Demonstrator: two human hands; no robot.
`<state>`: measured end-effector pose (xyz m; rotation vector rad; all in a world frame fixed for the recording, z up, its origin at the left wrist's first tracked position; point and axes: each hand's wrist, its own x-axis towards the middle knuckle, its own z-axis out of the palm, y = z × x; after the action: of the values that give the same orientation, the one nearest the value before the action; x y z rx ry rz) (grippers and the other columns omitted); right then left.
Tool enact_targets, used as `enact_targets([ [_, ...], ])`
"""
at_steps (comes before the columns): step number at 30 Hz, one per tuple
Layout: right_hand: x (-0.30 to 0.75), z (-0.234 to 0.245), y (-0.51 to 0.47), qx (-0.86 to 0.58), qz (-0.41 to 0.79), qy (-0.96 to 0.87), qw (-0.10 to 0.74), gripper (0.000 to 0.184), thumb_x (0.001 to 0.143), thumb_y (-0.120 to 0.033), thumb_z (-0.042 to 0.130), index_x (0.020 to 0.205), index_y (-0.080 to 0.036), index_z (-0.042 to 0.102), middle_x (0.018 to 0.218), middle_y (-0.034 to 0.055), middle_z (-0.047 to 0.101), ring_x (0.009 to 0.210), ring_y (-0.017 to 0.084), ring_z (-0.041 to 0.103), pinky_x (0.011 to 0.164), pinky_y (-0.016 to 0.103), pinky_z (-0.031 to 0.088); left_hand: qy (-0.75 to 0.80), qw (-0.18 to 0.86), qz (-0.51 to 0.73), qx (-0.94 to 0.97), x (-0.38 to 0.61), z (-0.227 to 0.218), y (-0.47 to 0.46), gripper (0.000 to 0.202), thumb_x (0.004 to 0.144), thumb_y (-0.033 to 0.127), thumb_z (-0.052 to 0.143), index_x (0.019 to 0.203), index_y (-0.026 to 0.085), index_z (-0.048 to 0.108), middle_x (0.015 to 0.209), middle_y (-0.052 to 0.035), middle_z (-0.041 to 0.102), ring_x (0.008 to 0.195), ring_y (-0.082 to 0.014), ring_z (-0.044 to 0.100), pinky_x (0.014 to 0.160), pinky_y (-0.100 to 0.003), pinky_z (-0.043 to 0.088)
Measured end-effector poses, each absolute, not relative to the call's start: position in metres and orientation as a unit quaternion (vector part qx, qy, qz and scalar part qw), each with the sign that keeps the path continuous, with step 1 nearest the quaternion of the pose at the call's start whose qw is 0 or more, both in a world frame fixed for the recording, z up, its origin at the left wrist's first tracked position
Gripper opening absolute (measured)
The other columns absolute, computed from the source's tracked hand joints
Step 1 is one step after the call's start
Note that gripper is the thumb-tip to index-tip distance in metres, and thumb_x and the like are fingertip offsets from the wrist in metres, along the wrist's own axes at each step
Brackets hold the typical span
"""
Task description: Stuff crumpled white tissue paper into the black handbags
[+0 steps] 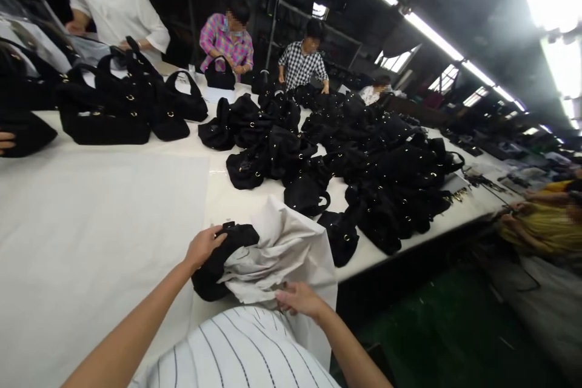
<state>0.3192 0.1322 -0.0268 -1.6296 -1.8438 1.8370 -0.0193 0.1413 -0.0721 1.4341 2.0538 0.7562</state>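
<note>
At left hand, half-hidden bag

Lit ceiling tubes run above a dark green floor.

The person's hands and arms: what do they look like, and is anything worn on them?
The left hand and right hand are gloveless, the forearms slim with no sleeves, watch or bracelet showing. Rings are too small to tell. The shirt is white with thin dark stripes.
</note>
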Motion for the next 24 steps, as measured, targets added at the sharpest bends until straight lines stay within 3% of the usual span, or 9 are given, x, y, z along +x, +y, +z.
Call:
enact_targets([
  [2, 0.315, -0.039, 0.13, -0.532, 0.624, -0.571, 0.025, 0.068, 0.073, -0.054, 0.071, 0.128, -0.016, 0.056, 0.092, 0.0104, 0.07, 0.07, 0.017, 0.062, 0.056, 0.024, 0.043, 0.793, 0.233, 0.293, 0.48, -0.019, -0.076, 0.138, 0.032, 0.088, 0.041, 0.043, 0.101, 0.02, 0.063, 0.091, -0.0071, 0.07, 0.086, -0.0232, 0.064, 0.075, -0.028, 0.044],
  [4, 0.304, -0.05, 0.128, -0.532, 0.653, -0.538, 0.034, 0.094, 0.071, -0.058, 0.073, 0.146, -0.018, 0.032, 0.107, 0.0143, 0.067, 0.077, 0.018, 0.064, 0.06, 0.024, 0.045, 0.838, 0.19, 0.299, 0.415, -0.016, -0.079, 0.132, 0.033, 0.089, 0.039, 0.041, 0.102, 0.017, 0.061, 0.091, -0.0103, 0.07, 0.087, -0.026, 0.065, 0.073, -0.03, 0.044],
  [6, 0.292, -0.057, 0.133, -0.522, 0.698, -0.485, 0.08, 0.11, 0.07, -0.062, 0.072, 0.152, -0.021, 0.012, 0.128, 0.0194, 0.056, 0.094, 0.021, 0.065, 0.068, 0.028, 0.049, 0.872, 0.158, 0.303, 0.35, -0.009, -0.079, 0.122, 0.031, 0.088, 0.038, 0.041, 0.1, 0.016, 0.059, 0.089, -0.0125, 0.069, 0.087, -0.0283, 0.065, 0.071, -0.031, 0.045],
  [8, 0.282, -0.061, 0.149, -0.515, 0.717, -0.439, 0.168, 0.115, 0.07, -0.064, 0.071, 0.153, -0.023, 0.003, 0.144, 0.0208, 0.04, 0.112, 0.024, 0.059, 0.078, 0.032, 0.051, 0.874, 0.178, 0.327, 0.313, 0.002, -0.077, 0.105, 0.027, 0.086, 0.037, 0.044, 0.1, 0.016, 0.055, 0.082, -0.0098, 0.067, 0.077, -0.0266, 0.066, 0.065, -0.03, 0.046],
  [11, 0.268, -0.056, 0.189, -0.511, 0.691, -0.426, 0.282, 0.113, 0.071, -0.061, 0.072, 0.152, -0.024, 0.004, 0.149, 0.0197, 0.034, 0.123, 0.025, 0.051, 0.089, 0.035, 0.048, 0.829, 0.291, 0.37, 0.303, 0.024, -0.071, 0.073, 0.027, 0.085, 0.037, 0.045, 0.106, 0.02, 0.048, 0.062, 0.0002, 0.06, 0.053, -0.0211, 0.062, 0.051, -0.027, 0.045],
  [13, 0.254, -0.048, 0.216, -0.484, 0.697, -0.428, 0.311, 0.112, 0.072, -0.057, 0.073, 0.153, -0.024, 0.001, 0.149, 0.0185, 0.036, 0.123, 0.024, 0.052, 0.093, 0.036, 0.047, 0.805, 0.344, 0.377, 0.304, 0.037, -0.066, 0.054, 0.027, 0.085, 0.034, 0.045, 0.108, 0.021, 0.045, 0.054, 0.0046, 0.054, 0.044, -0.019, 0.058, 0.045, -0.025, 0.042],
  [17, 0.202, -0.029, 0.249, -0.422, 0.702, -0.496, 0.288, 0.111, 0.068, -0.051, 0.078, 0.152, -0.021, 0.013, 0.147, 0.0162, 0.04, 0.123, 0.026, 0.051, 0.099, 0.042, 0.045, 0.796, 0.345, 0.354, 0.349, 0.05, -0.057, 0.042, 0.025, 0.084, 0.024, 0.047, 0.108, 0.021, 0.044, 0.05, 0.0066, 0.052, 0.039, -0.0166, 0.055, 0.042, -0.023, 0.039],
  [21, 0.131, -0.014, 0.247, -0.383, 0.631, -0.627, 0.25, 0.113, 0.055, -0.043, 0.087, 0.148, -0.014, 0.03, 0.141, 0.0145, 0.047, 0.125, 0.027, 0.048, 0.107, 0.039, 0.038, 0.795, 0.379, 0.359, 0.309, 0.06, -0.057, 0.053, 0.026, 0.085, 0.02, 0.046, 0.111, 0.018, 0.042, 0.046, 0.0057, 0.052, 0.039, -0.0192, 0.056, 0.042, -0.024, 0.04],
  [24, 0.091, -0.007, 0.237, -0.379, 0.554, -0.712, 0.207, 0.095, 0.054, -0.035, 0.085, 0.139, -0.02, 0.047, 0.124, 0.0059, 0.062, 0.113, 0.027, 0.056, 0.102, 0.041, 0.042, 0.793, 0.418, 0.361, 0.256, 0.068, -0.064, 0.055, 0.029, 0.088, 0.023, 0.043, 0.115, 0.013, 0.039, 0.052, 0.001, 0.058, 0.046, -0.0217, 0.062, 0.049, -0.029, 0.047],
])
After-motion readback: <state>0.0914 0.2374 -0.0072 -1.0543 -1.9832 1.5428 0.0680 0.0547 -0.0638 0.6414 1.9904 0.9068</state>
